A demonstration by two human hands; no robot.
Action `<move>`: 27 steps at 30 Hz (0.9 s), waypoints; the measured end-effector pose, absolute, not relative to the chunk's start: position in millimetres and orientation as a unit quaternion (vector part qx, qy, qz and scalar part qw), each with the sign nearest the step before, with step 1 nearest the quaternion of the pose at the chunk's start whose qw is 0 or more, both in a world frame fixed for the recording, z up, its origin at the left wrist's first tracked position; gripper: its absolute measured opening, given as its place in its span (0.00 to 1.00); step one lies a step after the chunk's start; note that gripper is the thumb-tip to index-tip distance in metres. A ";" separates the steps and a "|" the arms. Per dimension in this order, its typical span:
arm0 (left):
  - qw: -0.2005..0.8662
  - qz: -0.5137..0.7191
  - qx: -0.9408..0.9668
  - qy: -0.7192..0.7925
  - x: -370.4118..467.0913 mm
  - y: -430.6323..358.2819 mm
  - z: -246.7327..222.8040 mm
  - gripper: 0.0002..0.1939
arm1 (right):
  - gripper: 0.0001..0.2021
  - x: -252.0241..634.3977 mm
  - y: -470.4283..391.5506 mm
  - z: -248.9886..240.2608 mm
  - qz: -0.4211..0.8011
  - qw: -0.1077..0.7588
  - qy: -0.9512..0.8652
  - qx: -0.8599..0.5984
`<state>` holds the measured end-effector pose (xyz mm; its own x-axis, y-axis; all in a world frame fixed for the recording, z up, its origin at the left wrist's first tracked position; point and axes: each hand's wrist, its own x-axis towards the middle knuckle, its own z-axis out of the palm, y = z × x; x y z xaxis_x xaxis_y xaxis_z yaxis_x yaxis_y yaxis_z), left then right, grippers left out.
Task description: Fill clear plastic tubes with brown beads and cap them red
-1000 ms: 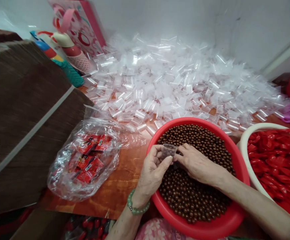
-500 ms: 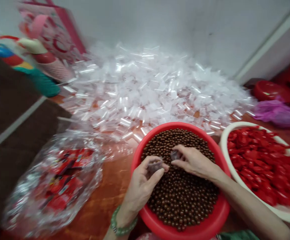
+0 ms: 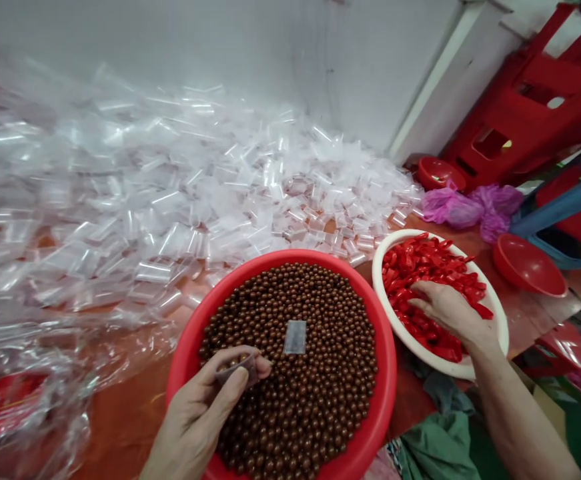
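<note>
A red basin is full of small round brown balls. Over its left part, my left hand pinches a small clear plastic box with brown balls inside. Another small clear piece lies flat on the balls near the middle. To the right stands a white oval basin holding shiny red pieces. My right hand reaches over these red pieces, thumb and fingers apart, with nothing visible held between them.
Clear plastic boxes form a large heap against the wall. A plastic bag with red packets lies at the left. Purple bags, red bowls, red stools and green cloth are at the right.
The view has turned right. My right hand has left the brown balls for the white basin, and the clear piece it held now appears to lie on the balls. My left hand still holds its box.
</note>
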<state>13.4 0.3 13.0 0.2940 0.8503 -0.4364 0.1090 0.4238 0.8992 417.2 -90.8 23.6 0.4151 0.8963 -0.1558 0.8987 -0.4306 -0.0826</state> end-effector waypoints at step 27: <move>0.733 0.397 0.362 0.417 19.9 -6.4 9.3 0.11 | 0.19 236.7 -43.6 33.8 -0.236 -0.296 0.747 0.546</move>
<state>19.9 -6.4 9.3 0.3359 0.8843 -0.3244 -0.2799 0.4225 0.8620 236.7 -43.6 33.8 -0.2278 0.9561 0.1845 0.6762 0.2917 -0.6765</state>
